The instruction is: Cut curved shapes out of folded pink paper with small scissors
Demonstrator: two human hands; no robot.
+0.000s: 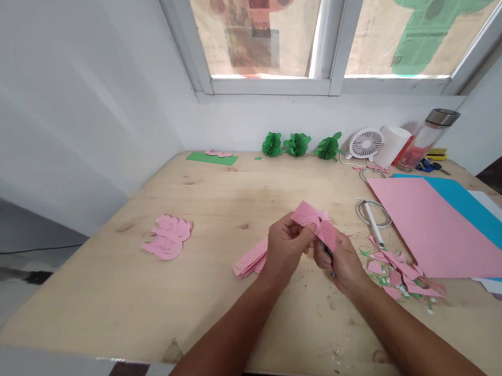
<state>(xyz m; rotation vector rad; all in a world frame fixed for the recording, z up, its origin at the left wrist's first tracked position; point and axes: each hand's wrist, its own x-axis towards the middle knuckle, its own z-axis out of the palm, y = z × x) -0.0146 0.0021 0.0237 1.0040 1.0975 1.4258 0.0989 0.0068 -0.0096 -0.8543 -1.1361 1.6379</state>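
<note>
A folded piece of pink paper [305, 213] is pinched in my left hand [287, 243], above the middle of the table. My right hand [343, 264] is closed on dark-handled scissors [326, 251], whose blades meet the paper; a flap of it bends over toward my right fingers. Part of the scissors is hidden by the paper and my fingers. Under and beside my left wrist lie folded pink paper strips [249, 260]. Further left rests a pile of scalloped pink paper cutouts [169, 237].
Pink and green paper scraps [399, 274], a white pen [373, 222] and large coloured sheets [441, 224] lie at the right. Along the back stand green paper honeycomb shapes [297, 145], a small fan [366, 143] and a glass bottle [426, 142]. A green strip [212, 158] lies back left.
</note>
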